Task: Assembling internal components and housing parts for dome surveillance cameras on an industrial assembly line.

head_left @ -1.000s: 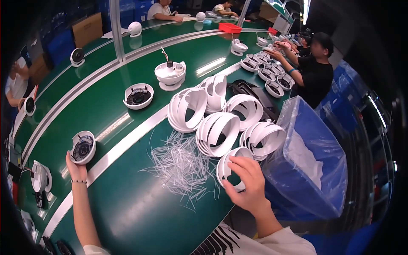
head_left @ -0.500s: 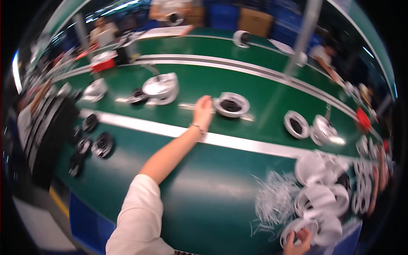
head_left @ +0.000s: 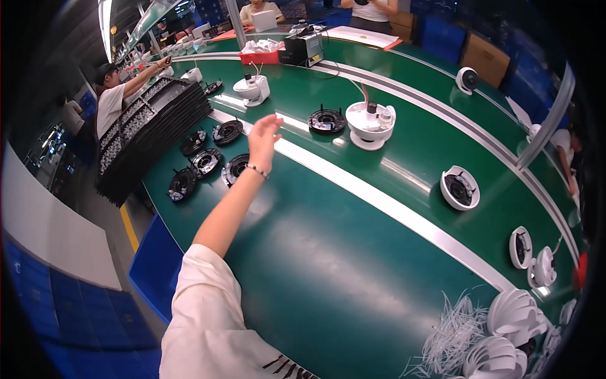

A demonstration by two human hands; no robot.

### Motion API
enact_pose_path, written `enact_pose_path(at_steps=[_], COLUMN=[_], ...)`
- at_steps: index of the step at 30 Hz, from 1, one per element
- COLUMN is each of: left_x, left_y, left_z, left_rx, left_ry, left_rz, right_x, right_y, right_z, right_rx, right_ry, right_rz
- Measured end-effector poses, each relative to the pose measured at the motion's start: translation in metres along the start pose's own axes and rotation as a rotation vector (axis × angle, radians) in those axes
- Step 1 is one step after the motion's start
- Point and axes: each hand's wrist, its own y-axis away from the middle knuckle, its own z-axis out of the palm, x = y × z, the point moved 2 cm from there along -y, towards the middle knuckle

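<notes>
My left hand point(head_left: 264, 142) is reaching over the pale strip between the near table and the conveyor belt. Its fingers are stretched out, and nothing is in them. Closest on the belt is a round black plastic part point(head_left: 326, 122), just right of the fingertips. A white dome-shaped housing point(head_left: 369, 129) with wires sticking up stands beyond it. Beneath and left of my left wrist lie several more round black parts point(head_left: 206, 163), one partly hidden by the forearm. My right hand does not show.
Stacked black trays point(head_left: 154, 120) stand at the table's left end, with a co-worker point(head_left: 112, 95) behind. White rings point(head_left: 514, 312) and thin white strips point(head_left: 451, 335) pile up at lower right. A white shell with a black insert point(head_left: 459, 189) sits farther along the belt.
The view has turned left. My left hand has moved left, away from the white shell with the black insert. My right hand, earlier at a white ring, has gone out of view.
</notes>
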Motion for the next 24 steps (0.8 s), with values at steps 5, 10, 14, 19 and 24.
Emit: enact_pose_path(at_steps=[5,10,14,19,24], left_x=[-0.036,-0.097,-0.079,-0.062,-0.093], left_y=[-0.027,-0.044,-0.022,-0.03,-0.055], left_z=[0.039,0.056,0.1,0.121,0.134], left_rx=[-0.001,-0.027,-0.052,-0.196,-0.212], left_ry=[-0.011,-0.213,-0.199,-0.58,-0.89], left_rz=[-0.043,0.05,-0.022,0.598,0.591], right_x=[-0.051,-0.124,-0.18,-0.192,-0.201], right_y=[0.019,0.025,0.053,0.09,0.096], right_z=[0.018,0.038,0.031,0.054,0.065], right_rx=[-0.302,-0.606,-0.684,-1.01,-1.085], right_ry=[-0.278,-0.586,-0.709,-0.897,-0.933], right_rz=[-0.232,-0.558,-0.737,-0.71,-0.665])
